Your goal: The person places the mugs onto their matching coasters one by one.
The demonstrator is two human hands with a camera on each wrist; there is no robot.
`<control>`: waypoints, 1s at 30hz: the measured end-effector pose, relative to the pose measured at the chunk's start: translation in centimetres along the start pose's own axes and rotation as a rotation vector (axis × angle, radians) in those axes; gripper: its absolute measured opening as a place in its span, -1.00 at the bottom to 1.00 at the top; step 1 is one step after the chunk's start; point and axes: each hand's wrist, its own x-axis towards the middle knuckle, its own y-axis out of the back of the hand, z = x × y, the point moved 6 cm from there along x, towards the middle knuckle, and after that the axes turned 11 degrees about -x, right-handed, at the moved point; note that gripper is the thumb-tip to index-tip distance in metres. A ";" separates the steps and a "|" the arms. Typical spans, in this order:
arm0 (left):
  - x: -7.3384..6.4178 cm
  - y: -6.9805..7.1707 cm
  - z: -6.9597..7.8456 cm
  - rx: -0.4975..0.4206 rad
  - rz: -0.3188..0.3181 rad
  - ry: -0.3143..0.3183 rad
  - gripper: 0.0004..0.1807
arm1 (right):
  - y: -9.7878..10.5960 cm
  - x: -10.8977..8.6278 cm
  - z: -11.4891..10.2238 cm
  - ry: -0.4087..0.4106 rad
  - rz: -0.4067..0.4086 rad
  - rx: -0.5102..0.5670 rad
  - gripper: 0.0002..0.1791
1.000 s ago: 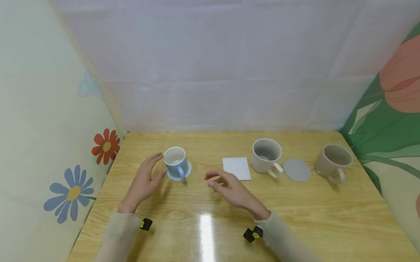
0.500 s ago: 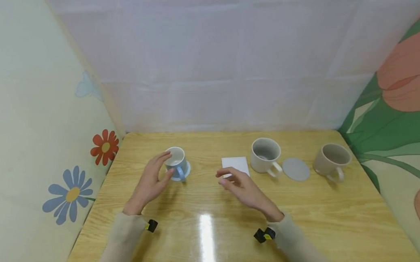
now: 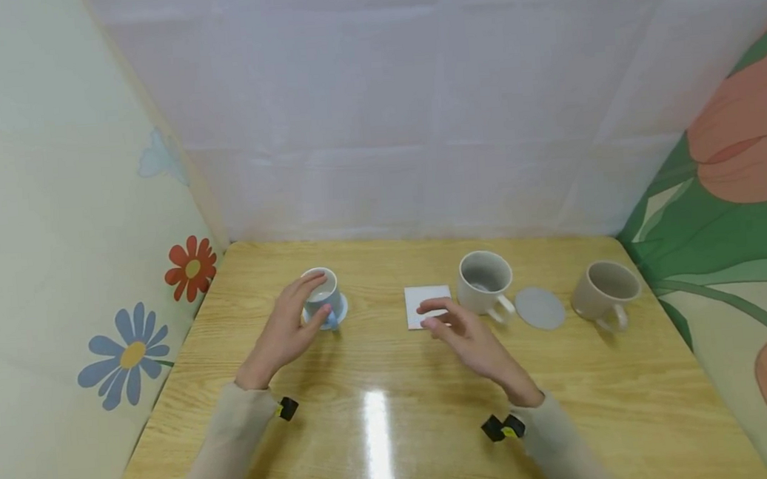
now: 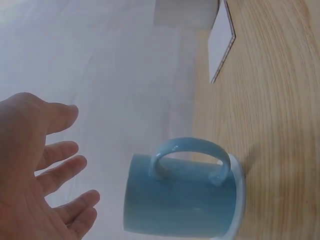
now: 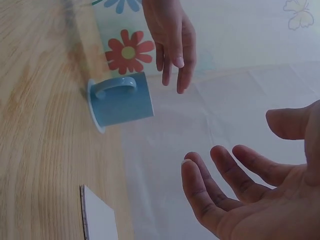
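Left hand (image 3: 280, 337) hovers wide, blue mug (image 4: 180, 200) at two o'clock. Right hand (image 3: 476, 343) hovers wide, white square coaster (image 3: 424, 295) at ten.

The head camera looks forward and down on the light-blue mug (image 4: 182, 202) from well above; the left wrist's sideways-turned view faces it nearby, the right's from farther; all share it.

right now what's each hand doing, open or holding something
Left hand: open, holding nothing, near the blue mug without touching it.
Right hand: open, holding nothing.
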 end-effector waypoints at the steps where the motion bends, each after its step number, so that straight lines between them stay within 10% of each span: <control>1: 0.1 -0.1 0.1 -0.002 -0.001 -0.011 -0.42 | 0.3 -0.1 0.1 0.007 0.006 -0.002 -0.62; 30: 2.6 -5.1 1.7 -0.068 -0.101 0.021 -0.40 | 6.9 -2.2 3.1 0.045 0.195 0.003 -0.63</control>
